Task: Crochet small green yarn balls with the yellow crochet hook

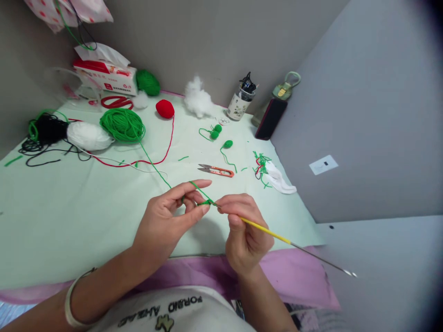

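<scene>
My left hand [169, 214] pinches a small piece of green crochet [206, 202] between thumb and fingers. A strand of green yarn [155, 168] runs from the green skein [122, 124] to this hand and passes over its raised index finger. In my right hand [247, 230] is a crochet hook [266, 229] with a yellow grip and metal ends. Its left tip meets the green piece, while the other end sticks out to the lower right. Fingers partly hide the working tip and the stitches.
Orange thread snips [221, 171] lie just beyond my hands. Small green crocheted balls [215, 133], yarn scraps [262, 161], white stuffing [198, 99] and a red yarn ball [165, 109] are farther back. A phone [272, 119] leans against a bottle [284, 90] near the right partition.
</scene>
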{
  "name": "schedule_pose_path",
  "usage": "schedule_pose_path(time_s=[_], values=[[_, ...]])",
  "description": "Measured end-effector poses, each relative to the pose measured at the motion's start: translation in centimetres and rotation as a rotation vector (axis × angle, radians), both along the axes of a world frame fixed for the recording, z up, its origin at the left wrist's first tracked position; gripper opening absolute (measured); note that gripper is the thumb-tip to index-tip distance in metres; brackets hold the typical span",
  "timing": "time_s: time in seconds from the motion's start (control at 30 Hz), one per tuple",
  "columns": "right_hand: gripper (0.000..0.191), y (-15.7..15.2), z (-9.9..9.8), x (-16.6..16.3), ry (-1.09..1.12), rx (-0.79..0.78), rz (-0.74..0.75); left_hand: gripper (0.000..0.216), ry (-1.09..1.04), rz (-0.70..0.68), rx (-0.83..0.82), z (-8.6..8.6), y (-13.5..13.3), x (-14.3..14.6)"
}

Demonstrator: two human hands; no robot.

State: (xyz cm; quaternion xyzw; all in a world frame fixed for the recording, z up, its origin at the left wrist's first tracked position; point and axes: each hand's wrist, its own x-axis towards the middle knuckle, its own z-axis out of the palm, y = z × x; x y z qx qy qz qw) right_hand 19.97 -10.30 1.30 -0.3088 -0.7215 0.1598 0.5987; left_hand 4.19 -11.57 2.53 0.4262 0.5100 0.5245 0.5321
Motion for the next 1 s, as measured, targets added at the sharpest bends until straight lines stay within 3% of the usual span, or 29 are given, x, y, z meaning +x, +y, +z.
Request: schedule_pose_path(time_s=[0.13,0.3,0.37,0.5,0.6,0.77,0.83,0.93,1.0], values=[[0.023,-0.2,-0.7,-0.1,-0.055,0.035,-0.039,0.044,-0.177,-0.056,-0.070,0.1,0.0,0.1],[0.037,-0.4,-1.8,0.0,-0.251,0.217,-0.193,0.046,-0.578,-0.195,-0.284,0.2,0.5,0.2],[0.031,-0.2,-1.5,0.0,-0.169,0.049,-0.108,0.040,-0.641,-0.220,-0.327,0.2,0.7,0.0],[0.020,0.4,-0.3,-0.3,0.314,-0.331,0.053,0.035,-0.553,-0.184,-0.259,0.2,1.0,-0.4],[0.018,0.7,0.0,-0.6,0.392,-0.424,0.167,0.037,-0.450,-0.228,-0.202,0.2,0.8,-0.4],[0.019,0.3,-0.4,-0.9,0.243,-0.319,0.064,0.036,-0.389,-0.172,-0.163,0.0,0.5,0.0],[0.025,0.0,-0.8,-0.8,0.100,-0.197,-0.012,0.037,-0.397,-0.123,-0.154,-0.1,0.5,0.2],[0.038,-0.3,-1.2,-0.6,-0.154,0.049,-0.117,0.039,-0.501,-0.143,-0.202,-0.3,0.6,0.5],[0.037,-0.2,-1.2,-0.4,-0.158,0.044,-0.105,0.037,-0.592,-0.191,-0.266,-0.3,0.8,0.3]])
